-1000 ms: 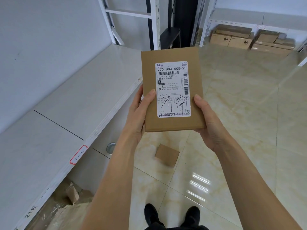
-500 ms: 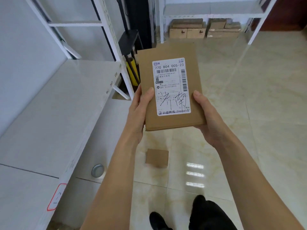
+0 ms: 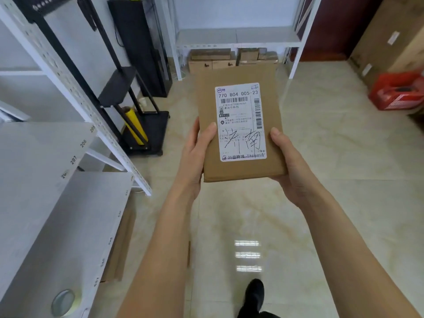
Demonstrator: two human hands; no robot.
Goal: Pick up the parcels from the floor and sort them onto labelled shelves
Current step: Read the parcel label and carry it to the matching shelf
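A flat brown cardboard parcel (image 3: 236, 76) with a white shipping label (image 3: 241, 121) is held up in front of me, label facing me. My left hand (image 3: 197, 154) grips its lower left edge, thumb on the label. My right hand (image 3: 289, 161) holds its lower right corner from below and the side. White shelves with number tags (image 3: 46, 161) stand at my left. A second white shelf rack (image 3: 236, 39) stands ahead against the far wall.
Brown boxes (image 3: 211, 61) sit under the far rack. A black stand (image 3: 140, 125) with a yellow film roll (image 3: 135, 127) is left of centre. A red box (image 3: 399, 90) lies at right. A tape roll (image 3: 63, 302) rests on the lower left shelf. Flat cardboard (image 3: 121, 244) leans beneath it.
My view has swung right and forward toward the far rack. The small box on the floor has dropped out of sight behind my arm. Both hands keep the same hold on the parcel.
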